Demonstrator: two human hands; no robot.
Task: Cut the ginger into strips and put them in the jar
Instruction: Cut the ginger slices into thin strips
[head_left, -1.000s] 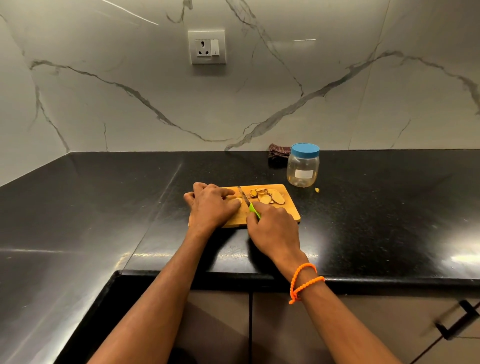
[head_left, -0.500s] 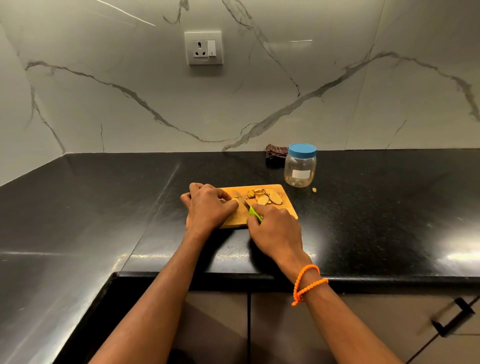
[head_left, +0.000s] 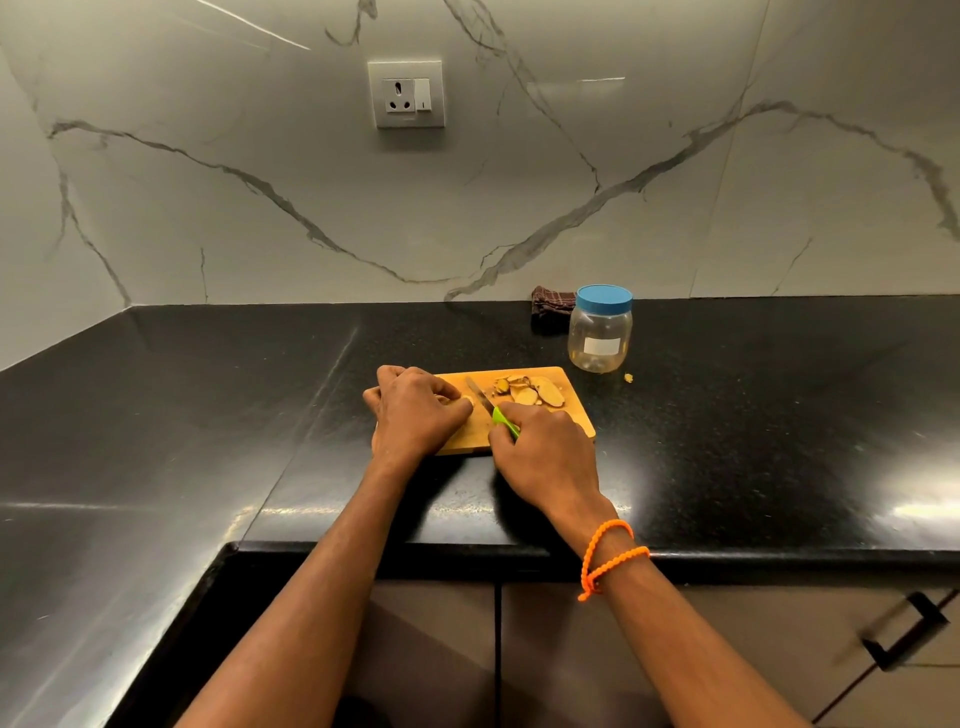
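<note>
From the head camera, looking down at a black counter (head_left: 208, 415): one small wooden cutting board (head_left: 576, 415) lies flat, its long side running left to right.

One knife (head_left: 480, 397) lies over the board. Its thin grey blade points away from the person and a little to the left, and its bright green handle comes back toward the right hand (head_left: 545, 457). That hand's fingers are curled tight round the handle.

The left hand (head_left: 415, 410) sits on the left part of the board with its fingers bent. It pinches a small pale ginger piece (head_left: 466, 400) just left of the blade. Only a tip of that piece shows, so its shape is hard to tell.

Just right of the blade is a little pile of ginger slices (head_left: 530, 392). They are flat, oval, pale yellow-brown with darker edges, and they overlap, so an exact count is hard. The biggest ones lie slanted, long side pointing up-left to down-right.

One clear jar (head_left: 600, 338) with a blue lid (head_left: 604, 299) stands upright behind the board's right corner, near it but apart. The lid is on. One tiny yellow bit (head_left: 628, 378) lies on the counter beside the jar. One dark cloth (head_left: 550, 309) is bunched by the wall, left of the jar.
</note>
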